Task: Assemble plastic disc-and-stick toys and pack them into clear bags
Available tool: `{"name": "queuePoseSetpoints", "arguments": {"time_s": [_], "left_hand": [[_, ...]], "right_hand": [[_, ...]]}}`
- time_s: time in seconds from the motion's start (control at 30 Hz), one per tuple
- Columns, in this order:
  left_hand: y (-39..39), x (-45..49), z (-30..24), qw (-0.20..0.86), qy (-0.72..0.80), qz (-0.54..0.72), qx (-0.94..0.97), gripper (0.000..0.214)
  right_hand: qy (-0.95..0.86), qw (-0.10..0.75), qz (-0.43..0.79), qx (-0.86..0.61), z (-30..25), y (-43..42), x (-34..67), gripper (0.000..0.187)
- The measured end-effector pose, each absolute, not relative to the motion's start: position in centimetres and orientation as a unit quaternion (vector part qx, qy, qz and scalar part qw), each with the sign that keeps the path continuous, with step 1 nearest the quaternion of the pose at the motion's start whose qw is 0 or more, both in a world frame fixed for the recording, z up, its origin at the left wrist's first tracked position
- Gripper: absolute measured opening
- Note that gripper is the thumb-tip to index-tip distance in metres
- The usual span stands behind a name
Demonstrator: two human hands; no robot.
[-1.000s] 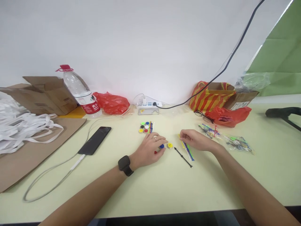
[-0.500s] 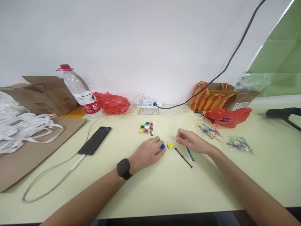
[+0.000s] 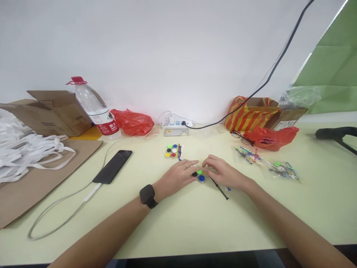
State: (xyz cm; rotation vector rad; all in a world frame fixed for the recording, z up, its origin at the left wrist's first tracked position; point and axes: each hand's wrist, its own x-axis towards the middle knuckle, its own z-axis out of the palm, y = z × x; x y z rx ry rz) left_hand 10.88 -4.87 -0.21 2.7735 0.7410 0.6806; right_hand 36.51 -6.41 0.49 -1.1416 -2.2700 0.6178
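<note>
My left hand (image 3: pixel 178 175), with a ring and a black watch on its wrist, lies on the pale yellow table (image 3: pixel 178 223). Its fingertips pinch a small cluster of round plastic pieces: black (image 3: pixel 194 174), green (image 3: pixel 199 172) and blue (image 3: pixel 201 178). My right hand (image 3: pixel 221 173) meets it from the right, fingers pinched on a thin yellow stick at the same cluster. A black stick (image 3: pixel 219 188) lies just below the right hand. Other coloured sticks are mostly hidden under that hand.
Behind the hands lies a set of coloured round pieces and sticks (image 3: pixel 173 150). A phone (image 3: pixel 113 171) on a cable sits left. There are bags of parts (image 3: pixel 281 169), glasses (image 3: pixel 241 137), a power strip (image 3: pixel 176 124), a water bottle (image 3: pixel 96 109), cardboard boxes (image 3: pixel 50 111) and red bags (image 3: pixel 132 122).
My right hand lifted a yellow stick from the pile and moved left to the round pieces. Green and black pieces now show beside the blue one at my left fingertips.
</note>
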Motion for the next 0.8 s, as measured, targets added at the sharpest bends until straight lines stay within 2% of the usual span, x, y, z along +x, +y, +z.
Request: {"name": "queuePoseSetpoints", "arguments": {"time_s": [0.07, 0.13, 0.3, 0.53, 0.63, 0.8], "left_hand": [[-4.4, 10.6, -0.3, 0.048, 0.290, 0.221, 0.930, 0.025], [-4.2, 10.4, -0.4, 0.035, 0.327, 0.210, 0.921, 0.024], [-4.6, 10.4, -0.4, 0.111, 0.350, 0.221, 0.904, 0.019], [-5.0, 11.3, -0.9, 0.164, 0.320, 0.258, 0.897, 0.021], [-5.1, 11.4, -0.9, 0.162, 0.313, 0.261, 0.899, 0.011], [-5.1, 11.0, -0.5, 0.153, 0.351, 0.261, 0.886, 0.007]], "right_hand": [[-0.845, 0.242, 0.215, -0.425, 0.5, -6.5, 36.5, 0.006], [-0.850, 0.227, 0.202, -0.430, 0.4, -6.3, 36.5, 0.010], [-0.843, 0.214, 0.174, -0.462, 0.0, -5.8, 36.8, 0.018], [-0.806, 0.311, 0.209, -0.457, 0.5, -6.6, 35.2, 0.020], [-0.807, 0.302, 0.240, -0.447, 0.6, -7.5, 33.8, 0.020], [-0.827, 0.262, 0.254, -0.427, 0.1, -8.2, 32.9, 0.015]]}}
